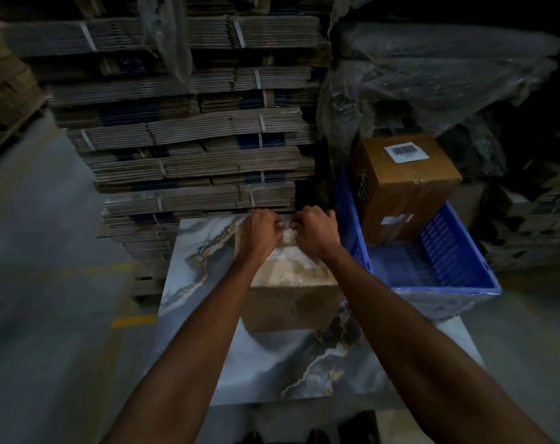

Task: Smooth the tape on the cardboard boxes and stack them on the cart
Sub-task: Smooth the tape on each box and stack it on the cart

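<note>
Your left hand (pixel 261 230) and right hand (pixel 314 233) curl onto the tape (pixel 286 237) at the box (pixel 291 283) top's far edge, mid-frame; its strip runs back toward you.

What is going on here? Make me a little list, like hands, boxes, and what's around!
left hand: fingers curled at the far top edge of the box on the table
right hand: the same, beside the left
box on the table: brown cardboard, shiny clear tape on top
table: marble-patterned
blue crate: right of the table
second box: tilted in the crate, white label on top
behind: flat cardboard stacks
</note>
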`<state>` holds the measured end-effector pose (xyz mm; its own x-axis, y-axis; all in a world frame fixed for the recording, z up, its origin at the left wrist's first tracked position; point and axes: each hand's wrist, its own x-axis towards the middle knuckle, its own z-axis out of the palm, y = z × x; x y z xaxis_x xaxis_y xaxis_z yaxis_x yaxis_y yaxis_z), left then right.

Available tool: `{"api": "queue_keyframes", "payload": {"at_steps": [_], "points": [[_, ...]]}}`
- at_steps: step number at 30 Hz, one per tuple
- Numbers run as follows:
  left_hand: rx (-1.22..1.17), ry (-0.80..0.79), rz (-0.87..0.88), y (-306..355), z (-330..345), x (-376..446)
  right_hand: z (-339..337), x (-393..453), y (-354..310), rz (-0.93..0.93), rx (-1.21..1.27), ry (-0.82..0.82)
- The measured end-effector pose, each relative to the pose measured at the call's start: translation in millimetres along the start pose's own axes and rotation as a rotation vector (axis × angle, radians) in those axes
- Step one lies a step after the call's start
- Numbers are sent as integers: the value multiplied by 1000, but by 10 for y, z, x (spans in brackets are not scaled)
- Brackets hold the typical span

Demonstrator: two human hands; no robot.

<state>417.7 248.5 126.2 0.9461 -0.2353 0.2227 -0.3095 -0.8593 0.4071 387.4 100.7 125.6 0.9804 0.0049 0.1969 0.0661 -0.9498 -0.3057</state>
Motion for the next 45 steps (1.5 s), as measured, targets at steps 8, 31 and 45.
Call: {"api": "queue_keyframes", "payload": {"at_steps": [8,31,45], "points": [[-36,-6,126,-118,-64,-113,31,-33,85,25,172,19],[93,-298,135,-105,-265,-923,-162,-919,106,-134,39,-158],[153,-340,68,-273,-176,-1089,-50,-1159,258,-8,-24,-241]]}}
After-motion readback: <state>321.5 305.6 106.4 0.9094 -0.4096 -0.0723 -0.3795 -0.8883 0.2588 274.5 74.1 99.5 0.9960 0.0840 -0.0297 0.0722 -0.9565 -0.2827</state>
